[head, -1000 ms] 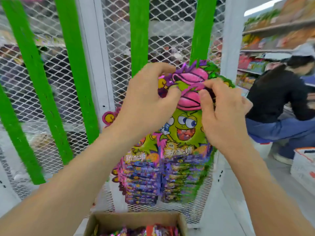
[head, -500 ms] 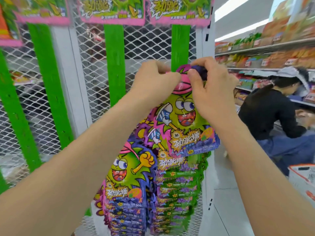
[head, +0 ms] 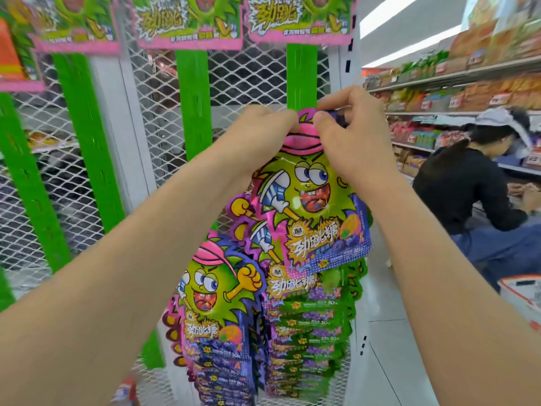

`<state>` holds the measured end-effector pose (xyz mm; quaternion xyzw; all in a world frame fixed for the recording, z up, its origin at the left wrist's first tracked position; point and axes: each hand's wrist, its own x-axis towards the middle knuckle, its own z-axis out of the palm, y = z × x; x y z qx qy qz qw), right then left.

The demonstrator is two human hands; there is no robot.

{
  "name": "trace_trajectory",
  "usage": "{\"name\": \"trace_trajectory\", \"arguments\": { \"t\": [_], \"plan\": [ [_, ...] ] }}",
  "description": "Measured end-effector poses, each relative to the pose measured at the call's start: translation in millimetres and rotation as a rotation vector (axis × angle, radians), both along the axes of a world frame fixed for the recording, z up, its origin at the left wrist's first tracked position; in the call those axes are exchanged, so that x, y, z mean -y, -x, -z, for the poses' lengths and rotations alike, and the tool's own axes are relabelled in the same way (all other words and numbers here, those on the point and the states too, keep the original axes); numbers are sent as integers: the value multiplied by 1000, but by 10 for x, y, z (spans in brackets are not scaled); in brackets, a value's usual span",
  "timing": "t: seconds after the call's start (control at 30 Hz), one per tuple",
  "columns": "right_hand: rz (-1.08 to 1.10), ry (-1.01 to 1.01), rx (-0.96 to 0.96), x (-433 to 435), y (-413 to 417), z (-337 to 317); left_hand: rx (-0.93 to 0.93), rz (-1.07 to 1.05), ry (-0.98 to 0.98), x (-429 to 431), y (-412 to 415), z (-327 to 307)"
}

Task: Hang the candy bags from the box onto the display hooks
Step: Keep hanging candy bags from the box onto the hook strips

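A candy bag [head: 314, 206] with a green cartoon face and pink cap hangs at the right green display strip [head: 301, 74]. My left hand [head: 263, 133] pinches its top edge from the left, and my right hand [head: 351, 136] pinches the top from the right. The bag's hanging hole and any hook are hidden behind my fingers. Below it, several similar bags hang in two overlapping columns, one to the left [head: 216, 317] and one directly beneath [head: 310, 332]. The box is out of view.
White wire mesh panels [head: 257, 74] back the green strips [head: 193, 101]. More candy bags [head: 187, 22] hang along the top. A person in black [head: 468, 194] crouches at stocked shelves on the right, beside a white basket [head: 521, 291].
Both hands have raised the bag's top higher up the right green strip. The view tilted up, so the cardboard box dropped out of sight and the top row of bags appeared.
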<state>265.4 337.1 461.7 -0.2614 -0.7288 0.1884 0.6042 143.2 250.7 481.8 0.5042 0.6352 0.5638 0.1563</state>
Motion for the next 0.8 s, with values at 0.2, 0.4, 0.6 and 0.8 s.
{"name": "trace_trajectory", "arguments": {
  "t": [0.2, 0.4, 0.6, 0.8],
  "plan": [
    [68, -3, 57, 115, -51, 60, -189, 47, -5, 1, 157, 93],
    [225, -148, 121, 125, -45, 472, -606, -202, -192, 20, 284, 364],
    [-18, -278, 91, 673, 10, 1172, -994, -328, -469, 490, 288, 1136],
    [-350, 100, 941, 1033, 177, 2292, -867, 100, 22, 1132, 658, 2528]
  ]
}}
